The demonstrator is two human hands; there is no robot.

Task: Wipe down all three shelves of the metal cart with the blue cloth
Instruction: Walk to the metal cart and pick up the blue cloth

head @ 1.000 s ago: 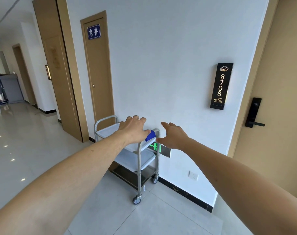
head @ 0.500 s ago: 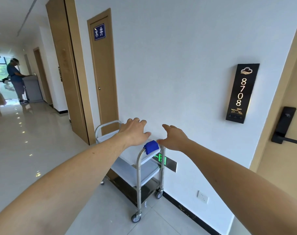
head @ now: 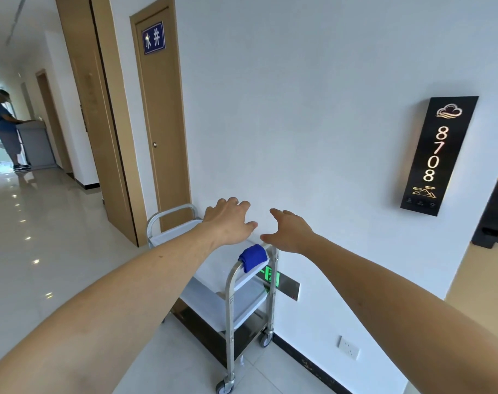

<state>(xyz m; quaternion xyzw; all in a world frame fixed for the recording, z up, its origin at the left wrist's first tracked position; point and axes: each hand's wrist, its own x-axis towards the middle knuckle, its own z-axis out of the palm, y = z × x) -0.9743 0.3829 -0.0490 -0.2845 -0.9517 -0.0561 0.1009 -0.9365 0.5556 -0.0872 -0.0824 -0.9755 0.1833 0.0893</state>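
A metal cart with three shelves stands on wheels against the white wall. A folded blue cloth hangs over its near handle bar. My left hand reaches out above the top shelf, fingers spread, holding nothing. My right hand is stretched out just right of the cloth and above the handle, also empty with fingers apart. Neither hand touches the cloth or the cart. My left forearm hides part of the top shelf.
A narrow wooden door with a blue sign stands behind the cart. A black room sign hangs on the wall to the right. Down the corridor at far left a person stands at a grey counter. The tiled floor is glossy.
The view has drawn closer to the cart and tilted, so the cloth now shows fully below my hands. Both hands stay outstretched and empty.
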